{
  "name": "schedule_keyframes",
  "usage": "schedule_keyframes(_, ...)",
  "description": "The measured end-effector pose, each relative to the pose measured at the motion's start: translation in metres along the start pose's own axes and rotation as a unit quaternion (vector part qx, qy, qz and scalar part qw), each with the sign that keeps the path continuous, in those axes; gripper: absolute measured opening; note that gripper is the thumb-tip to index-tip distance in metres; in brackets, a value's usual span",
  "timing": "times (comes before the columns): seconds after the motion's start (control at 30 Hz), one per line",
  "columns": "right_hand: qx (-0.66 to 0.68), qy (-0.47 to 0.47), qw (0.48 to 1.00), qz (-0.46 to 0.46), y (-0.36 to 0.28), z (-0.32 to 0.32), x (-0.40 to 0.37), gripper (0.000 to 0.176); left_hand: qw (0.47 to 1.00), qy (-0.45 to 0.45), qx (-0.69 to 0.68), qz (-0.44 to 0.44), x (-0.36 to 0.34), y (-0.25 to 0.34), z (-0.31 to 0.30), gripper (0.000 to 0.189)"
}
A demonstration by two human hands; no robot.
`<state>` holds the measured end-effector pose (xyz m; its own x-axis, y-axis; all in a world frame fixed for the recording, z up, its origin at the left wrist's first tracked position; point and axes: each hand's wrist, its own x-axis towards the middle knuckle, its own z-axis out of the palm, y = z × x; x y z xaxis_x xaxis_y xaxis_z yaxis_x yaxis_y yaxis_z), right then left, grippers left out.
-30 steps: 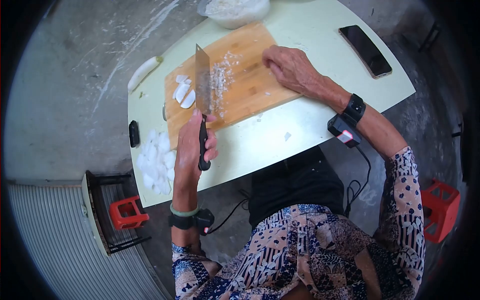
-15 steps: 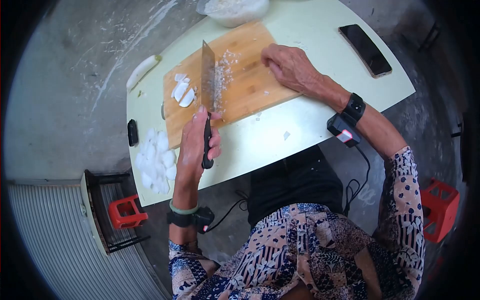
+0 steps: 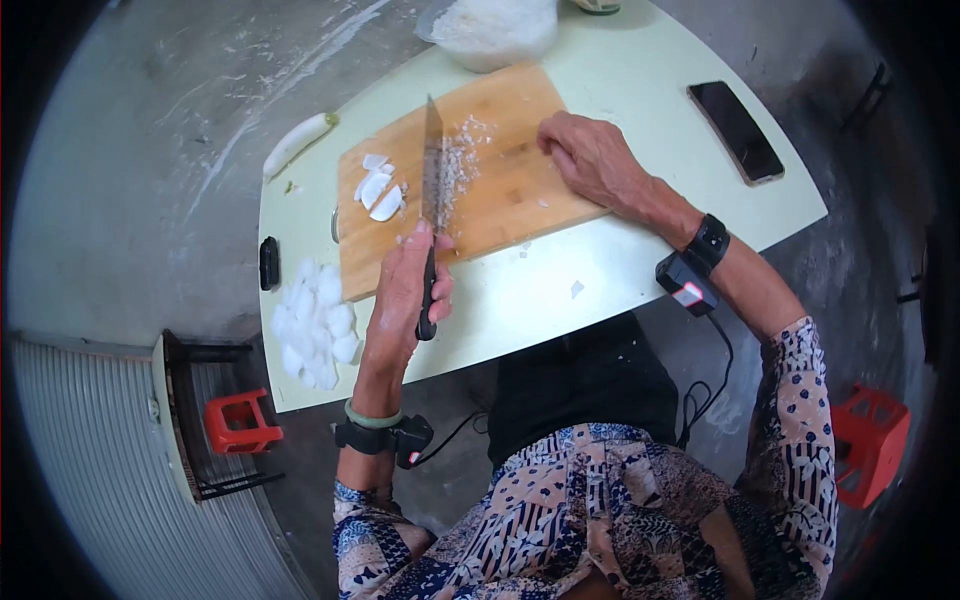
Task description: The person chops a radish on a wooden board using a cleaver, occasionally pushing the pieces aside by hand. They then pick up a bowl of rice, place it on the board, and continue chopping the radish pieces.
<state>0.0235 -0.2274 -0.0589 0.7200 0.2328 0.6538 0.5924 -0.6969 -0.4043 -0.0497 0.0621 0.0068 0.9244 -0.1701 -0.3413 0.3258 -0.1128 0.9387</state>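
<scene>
My left hand (image 3: pixel 403 285) is closed round the black handle of a cleaver (image 3: pixel 432 165). Its blade stands nearly edge-on over a wooden cutting board (image 3: pixel 510 215). Just right of the blade lies a strip of finely chopped white bits (image 3: pixel 460 165). Several white slices (image 3: pixel 380 190), apparently radish, sit to its left. My right hand (image 3: pixel 590 155) rests on the board's right edge with its fingers curled down against it; the fingertips are partly hidden.
A heap of white slices (image 3: pixel 315 325) lies at the table's left front, near a small black object (image 3: pixel 268 263). A whole white radish (image 3: pixel 300 143) is at the far left. Behind the board stands a clear bowl of white shreds (image 3: pixel 490 35). A phone (image 3: pixel 737 132) lies right.
The cleaver has moved slightly right over the board, and its blade now shows a narrower face. My right hand keeps its place on the board. The whole view has shifted a little.
</scene>
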Motion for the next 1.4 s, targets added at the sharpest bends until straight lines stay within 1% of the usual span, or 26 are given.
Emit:
schedule_keyframes(0.1,0.015,0.016,1.000,-0.014,-0.005,-0.001,0.003,0.006,1.000,-0.015,-0.001,0.016,-0.003,0.000,0.002,0.048)
schedule_keyframes(0.17,0.080,-0.037,0.992,0.094,-0.009,-0.004,0.005,0.012,1.000,-0.007,-0.001,0.029,-0.003,0.000,0.007,0.044)
schedule_keyframes(0.2,0.076,-0.043,0.993,0.084,-0.015,-0.008,0.008,0.012,0.999,-0.003,0.009,0.031,-0.002,-0.001,0.010,0.041)
schedule_keyframes(0.23,0.086,-0.066,0.987,0.118,-0.018,-0.014,0.010,0.014,0.998,-0.005,0.004,0.056,0.002,-0.006,0.011,0.035)
schedule_keyframes(0.27,0.094,-0.092,0.980,0.151,-0.020,-0.023,0.014,0.016,0.998,0.001,-0.012,0.059,0.006,-0.011,0.020,0.035)
schedule_keyframes(0.33,0.102,-0.107,0.977,0.156,-0.031,-0.034,0.021,0.019,0.987,0.030,0.025,0.156,0.017,-0.020,0.032,0.032)
schedule_keyframes(0.4,0.102,-0.116,0.975,0.161,-0.040,-0.040,0.021,0.024,0.983,0.037,-0.003,0.180,0.039,-0.038,0.039,0.031)
schedule_keyframes(0.5,0.220,-0.109,0.951,0.187,-0.058,-0.034,0.004,0.036,0.942,0.125,0.177,0.258,0.053,-0.047,0.053,0.037)
schedule_keyframes(0.53,0.257,-0.120,0.935,0.212,-0.063,-0.032,-0.003,0.039,0.942,0.129,0.165,0.262,0.056,-0.050,0.061,0.037)
schedule_keyframes(0.6,0.281,-0.169,0.920,0.214,-0.072,-0.028,-0.013,0.041,0.892,0.195,0.227,0.339,0.060,-0.056,0.078,0.041)
schedule_keyframes(0.63,0.294,-0.183,0.911,0.223,-0.077,-0.026,-0.017,0.041,0.916,0.166,0.236,0.278,0.051,-0.047,0.083,0.044)
schedule_keyframes(0.73,0.292,-0.222,0.894,0.256,-0.077,-0.023,-0.023,0.039,0.908,0.161,0.276,0.270,0.044,-0.042,0.100,0.045)
schedule_keyframes(0.8,0.342,-0.169,0.877,0.293,-0.076,-0.020,-0.029,0.038,0.915,0.146,0.276,0.255,0.041,-0.044,0.108,0.047)
schedule_keyframes(0.83,0.382,-0.148,0.860,0.305,-0.074,-0.015,-0.030,0.037,0.915,0.147,0.261,0.272,0.041,-0.047,0.111,0.047)
schedule_keyframes(0.87,0.380,-0.157,0.858,0.307,-0.074,-0.016,-0.033,0.037,0.916,0.146,0.243,0.285,0.039,-0.049,0.116,0.048)
schedule_keyframes(0.93,0.386,-0.121,0.853,0.331,-0.078,-0.019,-0.035,0.037,0.923,0.140,0.222,0.280,0.036,-0.053,0.123,0.053)
schedule_keyframes(1.0,0.368,-0.120,0.854,0.348,-0.076,-0.022,-0.030,0.035,0.904,0.150,0.170,0.362,0.036,-0.049,0.124,0.057)
schedule_keyframes(1.03,0.380,-0.120,0.851,0.343,-0.073,-0.024,-0.029,0.035,0.935,0.083,0.117,0.325,0.037,-0.045,0.120,0.060)
schedule_keyframes(1.07,0.392,-0.116,0.848,0.336,-0.070,-0.027,-0.027,0.034,0.934,0.082,0.115,0.328,0.036,-0.043,0.115,0.060)
schedule_keyframes(1.13,0.408,-0.109,0.844,0.331,-0.070,-0.035,-0.024,0.031,0.980,-0.038,0.003,0.193,0.025,-0.030,0.103,0.058)
schedule_keyframes(1.2,0.430,-0.095,0.825,0.354,-0.070,-0.040,-0.017,0.029,0.976,-0.017,0.012,0.215,0.024,-0.029,0.087,0.053)
schedule_keyframes(1.23,0.465,-0.102,0.809,0.345,-0.078,-0.046,-0.013,0.028,0.932,0.045,0.094,0.348,0.024,-0.029,0.079,0.050)
schedule_keyframes(1.27,0.463,-0.103,0.811,0.343,-0.077,-0.046,-0.013,0.028,0.859,0.108,0.173,0.469,0.025,-0.030,0.073,0.047)
schedule_keyframes(1.3,0.471,-0.089,0.809,0.341,-0.073,-0.044,-0.014,0.028,0.818,0.088,0.190,0.536,0.028,-0.029,0.072,0.051)
schedule_keyframes(1.33,0.479,-0.076,0.805,0.341,-0.071,-0.043,-0.015,0.028,0.819,0.091,0.189,0.534,0.030,-0.029,0.074,0.051)
schedule_keyframes(1.4,0.487,-0.070,0.799,0.344,-0.074,-0.037,-0.017,0.030,0.741,0.021,0.286,0.608,0.031,-0.025,0.082,0.067)
